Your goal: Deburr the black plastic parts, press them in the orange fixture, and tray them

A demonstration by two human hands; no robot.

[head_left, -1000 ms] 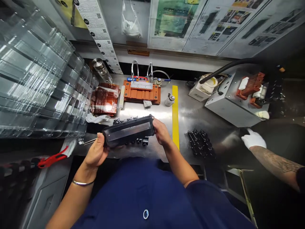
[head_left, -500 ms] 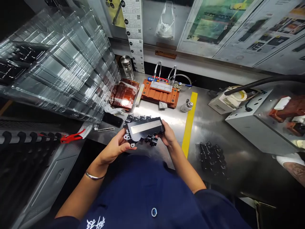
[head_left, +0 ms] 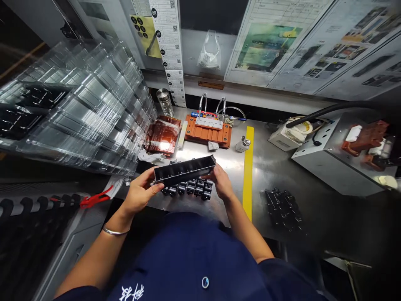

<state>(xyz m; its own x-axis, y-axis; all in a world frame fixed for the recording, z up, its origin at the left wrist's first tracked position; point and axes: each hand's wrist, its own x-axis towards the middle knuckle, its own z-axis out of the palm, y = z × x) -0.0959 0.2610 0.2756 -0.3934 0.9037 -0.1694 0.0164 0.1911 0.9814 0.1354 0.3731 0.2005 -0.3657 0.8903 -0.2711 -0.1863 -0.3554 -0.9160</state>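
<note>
In the head view, I have the long black open-topped rectangular housing (head_left: 184, 178), seemingly plastic, up over the grey metal surface (head_left: 269, 163), above some ribbed black moulded pieces (head_left: 199, 187). My left grip (head_left: 138, 193) grasps its left end, thumb at the near side; my right grip (head_left: 223, 184) grasps the right end. I judge it light and stiff, smooth enough to slip, its thin rim perhaps easily chipped, so I'd hold it by those short ends, gently.

left hand (head_left: 138, 194): gripping | right hand (head_left: 222, 183): gripping | forearms (head_left: 91, 258): converging forward
</note>
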